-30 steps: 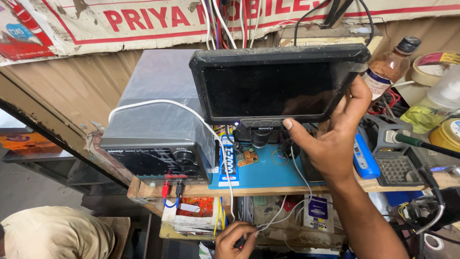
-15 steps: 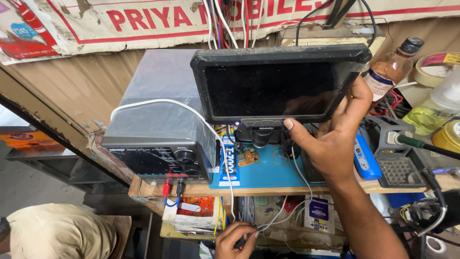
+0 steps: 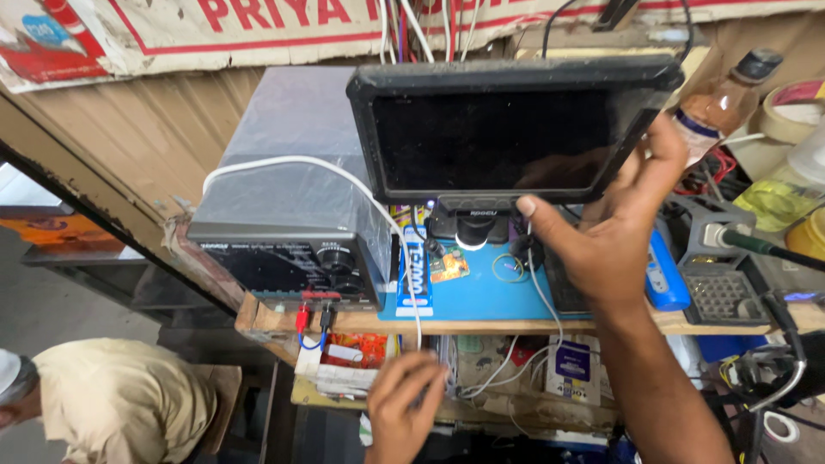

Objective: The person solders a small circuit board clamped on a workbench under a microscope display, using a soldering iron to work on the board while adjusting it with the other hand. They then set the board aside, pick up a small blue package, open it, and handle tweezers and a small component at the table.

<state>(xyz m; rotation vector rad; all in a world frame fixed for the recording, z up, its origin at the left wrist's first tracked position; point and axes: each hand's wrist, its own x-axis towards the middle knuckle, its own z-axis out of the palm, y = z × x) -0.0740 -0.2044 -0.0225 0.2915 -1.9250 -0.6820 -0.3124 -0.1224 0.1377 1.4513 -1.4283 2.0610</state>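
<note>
A black flat monitor (image 3: 507, 129) with a dark screen stands on a small microscope stand (image 3: 473, 228) above a blue work mat (image 3: 481, 296). My right hand (image 3: 601, 236) is spread in front of the monitor's lower right corner. Its fingertips rest on that corner and the thumb points left under the screen. My left hand (image 3: 408, 404) is lower, under the wooden bench edge (image 3: 516, 325). Its fingers curl around a white cable (image 3: 344, 176) that runs over a grey power supply (image 3: 288, 258) and down into the hand. A small circuit board (image 3: 449, 265) lies on the mat.
Right of the mat are a blue tool (image 3: 666, 275), a soldering stand (image 3: 722, 288), a brown bottle (image 3: 722, 99) and a tape roll (image 3: 795, 107). Loose wires and packets hang under the bench. A person in a beige shirt (image 3: 120, 404) sits at lower left.
My right hand has loosened from the monitor's right edge and its fingers have spread. My left hand has come up higher below the bench. The view sits closer to the bench.
</note>
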